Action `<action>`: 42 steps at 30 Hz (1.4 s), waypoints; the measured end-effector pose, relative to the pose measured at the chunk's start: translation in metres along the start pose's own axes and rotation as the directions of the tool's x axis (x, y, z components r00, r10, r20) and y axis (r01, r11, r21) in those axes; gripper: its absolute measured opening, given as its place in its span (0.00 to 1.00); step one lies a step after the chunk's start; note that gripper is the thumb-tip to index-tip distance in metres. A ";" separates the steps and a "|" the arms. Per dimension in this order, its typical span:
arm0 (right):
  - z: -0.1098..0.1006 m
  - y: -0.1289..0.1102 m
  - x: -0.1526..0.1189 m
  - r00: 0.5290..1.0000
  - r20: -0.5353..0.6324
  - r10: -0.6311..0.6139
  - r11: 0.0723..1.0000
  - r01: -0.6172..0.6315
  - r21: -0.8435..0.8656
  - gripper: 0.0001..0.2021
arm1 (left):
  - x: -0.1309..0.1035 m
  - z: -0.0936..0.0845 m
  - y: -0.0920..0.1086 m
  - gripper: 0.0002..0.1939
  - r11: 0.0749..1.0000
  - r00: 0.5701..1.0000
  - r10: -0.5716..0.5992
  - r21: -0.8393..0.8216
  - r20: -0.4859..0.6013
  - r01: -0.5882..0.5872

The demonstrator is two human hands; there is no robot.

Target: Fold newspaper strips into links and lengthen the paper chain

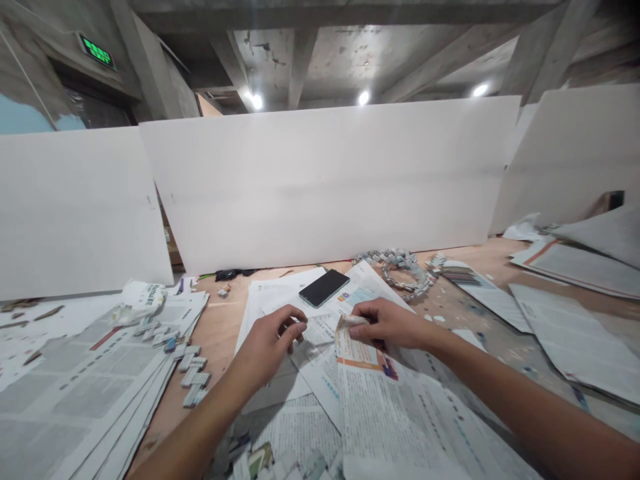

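A printed newspaper sheet with an orange band near its upper edge extends toward me. My right hand pinches that top edge between thumb and fingers, and the corner curls up there. Left of it, my left hand hovers over other printed papers, its fingers loosely bent, a gap between them and the thumb, nothing visible in them. Just beyond both hands, a dark smartphone lies on the papers. Folded paper pieces appear at the bottom edge, partly cut off by the frame.
On the left is a newspaper stack with a folded-paper chain beside it. A woven paper ring lies at the back. More sheets cover the right. White panels stand along the table's far side.
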State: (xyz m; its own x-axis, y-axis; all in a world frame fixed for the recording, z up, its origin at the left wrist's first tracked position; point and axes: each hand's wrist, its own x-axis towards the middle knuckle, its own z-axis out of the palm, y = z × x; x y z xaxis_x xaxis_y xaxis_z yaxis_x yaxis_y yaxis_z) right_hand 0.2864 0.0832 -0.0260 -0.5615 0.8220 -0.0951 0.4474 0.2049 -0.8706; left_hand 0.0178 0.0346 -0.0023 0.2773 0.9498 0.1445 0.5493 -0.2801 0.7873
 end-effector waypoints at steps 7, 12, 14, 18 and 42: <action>-0.001 -0.004 -0.001 1.000 -0.012 -0.005 1.000 0.005 -0.029 0.16 | -0.002 -0.001 0.005 0.10 0.998 1.000 0.004 0.060 0.025 -0.005; -0.002 -0.002 -0.001 1.000 -0.007 -0.007 0.999 0.006 -0.036 0.15 | -0.002 -0.002 0.005 0.10 0.998 1.000 0.027 0.055 0.012 -0.028; -0.002 -0.002 -0.001 1.000 -0.019 -0.005 0.999 0.004 -0.054 0.15 | -0.001 -0.002 0.005 0.10 0.998 1.000 0.031 0.058 0.005 -0.031; 0.001 -0.001 -0.001 1.000 0.006 0.004 0.999 -0.004 -0.038 0.14 | -0.001 -0.001 0.004 0.10 0.994 0.999 0.044 0.101 0.004 -0.044; 0.033 -0.044 -0.011 0.967 -0.215 -0.139 0.979 0.102 -0.176 0.15 | -0.012 0.021 0.015 0.38 0.949 0.986 -0.140 -0.298 -0.094 0.107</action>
State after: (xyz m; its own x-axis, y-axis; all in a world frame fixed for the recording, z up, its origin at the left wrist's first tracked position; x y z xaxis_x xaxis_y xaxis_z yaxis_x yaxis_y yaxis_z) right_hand 0.2495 0.0479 -0.0023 -0.4557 0.8801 0.1330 0.5036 0.3781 -0.7768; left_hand 0.0391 0.0162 -0.0051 0.1224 0.9886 0.0882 0.3160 -0.1231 0.9407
